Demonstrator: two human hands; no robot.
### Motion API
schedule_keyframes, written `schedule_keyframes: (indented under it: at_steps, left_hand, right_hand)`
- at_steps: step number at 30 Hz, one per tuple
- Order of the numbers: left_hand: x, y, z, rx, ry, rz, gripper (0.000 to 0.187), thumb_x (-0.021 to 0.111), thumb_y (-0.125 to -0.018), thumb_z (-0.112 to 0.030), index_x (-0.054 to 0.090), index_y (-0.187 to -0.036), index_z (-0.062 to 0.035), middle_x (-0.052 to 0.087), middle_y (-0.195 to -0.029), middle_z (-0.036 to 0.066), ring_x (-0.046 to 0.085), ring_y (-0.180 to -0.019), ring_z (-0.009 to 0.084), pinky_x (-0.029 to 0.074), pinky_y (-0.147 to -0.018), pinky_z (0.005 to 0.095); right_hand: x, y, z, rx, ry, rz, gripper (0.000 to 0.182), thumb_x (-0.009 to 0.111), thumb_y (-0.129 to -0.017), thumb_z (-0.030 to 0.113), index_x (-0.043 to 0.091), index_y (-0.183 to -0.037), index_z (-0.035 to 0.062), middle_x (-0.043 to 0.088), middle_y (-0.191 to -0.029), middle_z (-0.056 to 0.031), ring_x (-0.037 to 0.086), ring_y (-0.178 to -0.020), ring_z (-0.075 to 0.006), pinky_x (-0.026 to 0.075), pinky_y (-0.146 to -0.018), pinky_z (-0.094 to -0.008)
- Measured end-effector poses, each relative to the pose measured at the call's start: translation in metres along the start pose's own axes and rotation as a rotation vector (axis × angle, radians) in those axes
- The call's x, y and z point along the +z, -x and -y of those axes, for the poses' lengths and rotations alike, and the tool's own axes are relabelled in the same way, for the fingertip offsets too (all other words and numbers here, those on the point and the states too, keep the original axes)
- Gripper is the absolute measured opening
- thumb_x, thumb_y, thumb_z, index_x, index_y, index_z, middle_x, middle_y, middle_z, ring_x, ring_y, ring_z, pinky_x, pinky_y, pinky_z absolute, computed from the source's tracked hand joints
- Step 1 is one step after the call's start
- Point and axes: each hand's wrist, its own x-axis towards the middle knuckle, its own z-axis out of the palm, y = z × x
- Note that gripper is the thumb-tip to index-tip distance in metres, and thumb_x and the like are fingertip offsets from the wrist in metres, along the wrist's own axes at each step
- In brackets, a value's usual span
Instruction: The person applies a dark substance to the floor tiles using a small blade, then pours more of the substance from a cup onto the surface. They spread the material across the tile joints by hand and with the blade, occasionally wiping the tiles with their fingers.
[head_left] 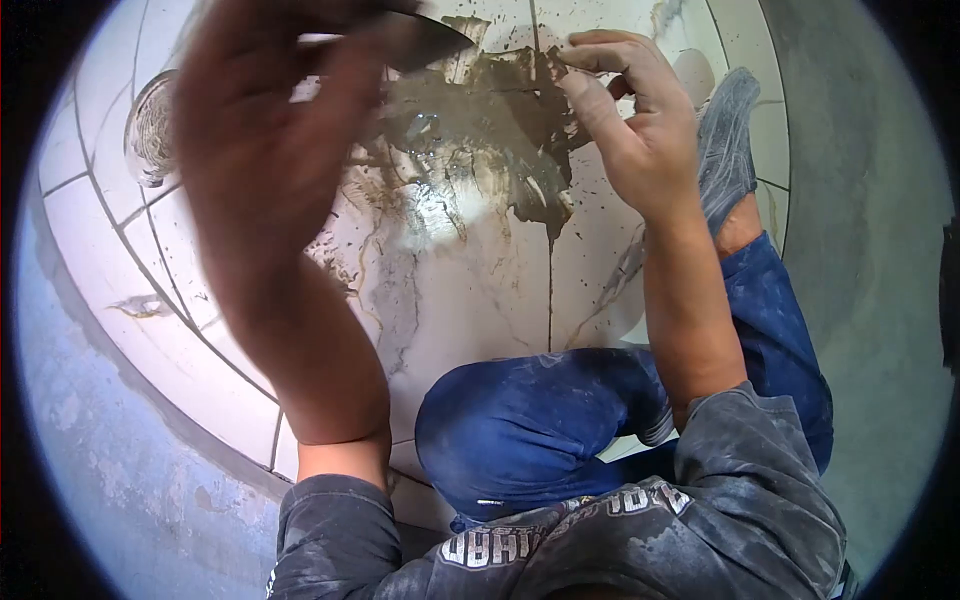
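My left hand (275,130) is raised close to the camera and blurred, its fingers wrapped round the hidden handle of a tool with a dark flat blade (432,45). That blade points right, over a wet grey-brown smear of grout (470,105) spread across the white tiles. On the right side of the smear is my right hand (640,120), fingers bent and dusty. A gap shows between its thumb and forefinger, with nothing visible in it. Both fingertips overlap the smear's right edge in this view.
Pale marbled tiles (480,300) with dark joints cover the floor. A foot in a grey sock (728,150) rests right of my right hand, and a bent knee in blue trousers (510,420) is below. A round swirl-textured thing (152,128) lies at the left.
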Motion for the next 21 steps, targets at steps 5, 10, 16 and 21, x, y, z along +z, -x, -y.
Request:
schedule_keyframes:
  at_steps: [5,10,16,21]
  left_hand:
    - [0.036,0.006,0.004,-0.228,-0.006,0.151,0.02,0.06,-0.087,0.014,0.058,-0.104,0.0027,0.063,-0.102,0.009,0.065,-0.098,0.0161,0.057,-0.082,0.0282]
    - [0.037,0.004,0.011,-0.252,-0.055,0.222,0.014,0.063,-0.092,0.005,0.061,-0.105,0.0021,0.066,-0.102,0.008,0.065,-0.097,0.0156,0.055,-0.084,0.0285]
    - [0.019,-0.007,0.009,-0.096,-0.259,-0.251,0.015,0.07,-0.091,-0.014,0.062,-0.097,-0.0032,0.061,-0.089,0.002,0.055,-0.078,0.0104,0.045,-0.067,0.0236]
    - [0.021,-0.006,-0.002,-0.045,-0.303,-0.252,0.016,0.067,-0.094,-0.017,0.061,-0.097,-0.0023,0.056,-0.083,0.0,0.046,-0.072,0.0061,0.037,-0.061,0.0194]
  right_hand:
    - [-0.003,-0.022,0.038,0.046,-0.256,0.245,0.027,0.077,-0.08,0.021,0.069,-0.097,0.0006,0.067,-0.087,-0.0151,0.066,-0.073,-0.029,0.052,-0.066,-0.035]
    - [-0.008,-0.022,0.03,-0.048,-0.101,0.293,0.02,0.073,-0.081,0.015,0.067,-0.092,0.0003,0.064,-0.073,-0.0131,0.064,-0.064,-0.0297,0.051,-0.062,-0.0344]
    - [0.007,0.018,0.0,0.391,-0.066,0.003,0.014,0.07,-0.081,0.009,0.068,-0.094,0.0024,0.068,-0.08,-0.0107,0.066,-0.068,-0.0284,0.054,-0.065,-0.0331]
    - [0.013,0.016,0.001,0.058,0.07,0.044,0.008,0.067,-0.083,0.006,0.067,-0.091,0.0033,0.069,-0.086,-0.0115,0.068,-0.076,-0.0269,0.055,-0.068,-0.0348]
